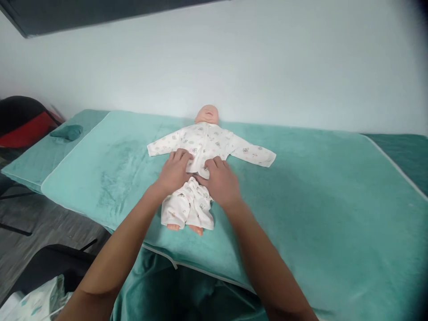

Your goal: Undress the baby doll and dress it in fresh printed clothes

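A baby doll (207, 115) lies on its back, head toward the wall and feet toward me. It wears a white printed baby shirt (204, 141) with both sleeves spread out sideways. White printed pants (187, 206) cover its legs, and the feet stick out below the cuffs. My left hand (174, 171) is closed on the shirt's lower edge at the doll's waist. On the other side of the waist, my right hand (223, 180) pinches the same hem. Both thumbs point inward near the top of the pants, and the fingertips are partly hidden.
The doll rests on a bed with a green plush cover (317, 200), pushed against a white wall (267, 67). At the left end is a face hole (67, 133). A black chair (50, 272) at lower left carries white printed cloth (40, 301). Another black-and-red chair (26, 125) stands farther left.
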`<act>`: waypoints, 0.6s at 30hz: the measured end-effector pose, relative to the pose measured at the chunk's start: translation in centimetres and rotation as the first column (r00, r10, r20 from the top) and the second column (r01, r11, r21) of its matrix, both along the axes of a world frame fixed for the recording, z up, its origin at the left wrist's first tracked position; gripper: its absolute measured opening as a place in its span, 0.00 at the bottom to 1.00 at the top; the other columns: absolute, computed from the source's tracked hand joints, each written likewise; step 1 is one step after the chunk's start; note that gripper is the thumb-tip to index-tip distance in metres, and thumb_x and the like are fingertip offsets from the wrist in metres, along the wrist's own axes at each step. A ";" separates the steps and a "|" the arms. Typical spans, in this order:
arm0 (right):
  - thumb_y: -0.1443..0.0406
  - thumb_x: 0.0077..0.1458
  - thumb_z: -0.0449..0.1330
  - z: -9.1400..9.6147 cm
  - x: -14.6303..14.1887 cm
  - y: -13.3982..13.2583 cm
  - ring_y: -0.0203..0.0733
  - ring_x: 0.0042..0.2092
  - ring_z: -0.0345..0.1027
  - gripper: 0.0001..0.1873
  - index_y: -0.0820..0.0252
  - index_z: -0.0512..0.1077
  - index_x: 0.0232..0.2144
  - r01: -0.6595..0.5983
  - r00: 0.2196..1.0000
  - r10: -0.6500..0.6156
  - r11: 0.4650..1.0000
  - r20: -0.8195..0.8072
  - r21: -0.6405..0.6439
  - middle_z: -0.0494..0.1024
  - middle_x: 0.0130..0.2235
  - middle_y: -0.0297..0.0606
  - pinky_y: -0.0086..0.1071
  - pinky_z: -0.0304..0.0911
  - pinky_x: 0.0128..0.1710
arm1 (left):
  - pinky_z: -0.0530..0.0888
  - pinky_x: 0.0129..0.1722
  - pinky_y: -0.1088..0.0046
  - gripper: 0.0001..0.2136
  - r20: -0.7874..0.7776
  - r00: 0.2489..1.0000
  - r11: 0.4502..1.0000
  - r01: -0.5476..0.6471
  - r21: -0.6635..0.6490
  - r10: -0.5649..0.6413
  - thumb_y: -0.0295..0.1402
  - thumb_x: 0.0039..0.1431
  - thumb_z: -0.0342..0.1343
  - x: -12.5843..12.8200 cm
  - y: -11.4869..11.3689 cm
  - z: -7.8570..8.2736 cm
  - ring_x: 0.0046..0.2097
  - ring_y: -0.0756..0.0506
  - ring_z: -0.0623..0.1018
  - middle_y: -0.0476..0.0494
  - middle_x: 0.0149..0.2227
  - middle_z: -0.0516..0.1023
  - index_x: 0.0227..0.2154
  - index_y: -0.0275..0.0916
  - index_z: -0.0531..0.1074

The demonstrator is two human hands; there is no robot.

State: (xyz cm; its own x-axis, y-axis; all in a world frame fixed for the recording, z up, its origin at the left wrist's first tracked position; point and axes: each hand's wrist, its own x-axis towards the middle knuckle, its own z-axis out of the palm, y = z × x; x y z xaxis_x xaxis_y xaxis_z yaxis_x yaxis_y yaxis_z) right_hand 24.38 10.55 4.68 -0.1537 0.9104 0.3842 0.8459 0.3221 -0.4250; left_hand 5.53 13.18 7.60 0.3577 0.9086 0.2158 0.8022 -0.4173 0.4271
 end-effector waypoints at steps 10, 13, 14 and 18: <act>0.52 0.62 0.57 -0.6 3.3 0.9 0.38 0.28 0.65 0.14 0.54 0.66 0.35 0.133 0.469 -0.114 0.989 -0.876 -0.058 0.69 0.29 0.30 0.32 0.61 0.30 | 0.68 0.37 0.71 0.05 0.716 0.524 0.799 -0.596 -0.080 0.462 0.36 0.68 0.51 -2.0 2.0 -1.8 0.36 0.47 0.72 0.49 0.35 0.71 0.38 0.42 0.66; 0.51 0.56 0.59 -2.1 8.6 0.4 0.38 0.27 0.63 0.15 0.54 0.65 0.34 0.327 0.297 -0.298 0.924 -0.907 -0.197 0.69 0.29 0.30 0.33 0.61 0.29 | 0.68 0.38 0.74 0.03 0.786 0.221 0.698 -0.634 -0.334 0.577 0.31 0.62 0.55 -4.7 2.9 -3.9 0.37 0.50 0.71 0.50 0.35 0.70 0.35 0.40 0.66; 0.51 0.55 0.60 -2.8 10.2 -0.1 0.39 0.27 0.62 0.15 0.55 0.66 0.33 0.406 0.365 -0.407 0.879 -0.838 -0.250 0.69 0.28 0.30 0.35 0.60 0.30 | 0.69 0.40 0.74 0.03 0.785 0.211 0.688 -0.643 -0.337 0.582 0.30 0.60 0.56 -5.3 2.5 -4.7 0.39 0.50 0.72 0.49 0.37 0.71 0.35 0.40 0.67; 0.52 0.57 0.60 -5.1 12.2 -3.0 0.42 0.32 0.64 0.14 0.57 0.69 0.34 0.589 0.648 -0.570 0.795 -0.505 -0.142 0.74 0.33 0.38 0.40 0.62 0.37 | 0.70 0.45 0.72 0.09 0.790 0.419 0.856 -0.456 -0.244 0.448 0.35 0.58 0.62 -5.6 -0.9 -7.1 0.43 0.47 0.74 0.47 0.41 0.77 0.41 0.40 0.77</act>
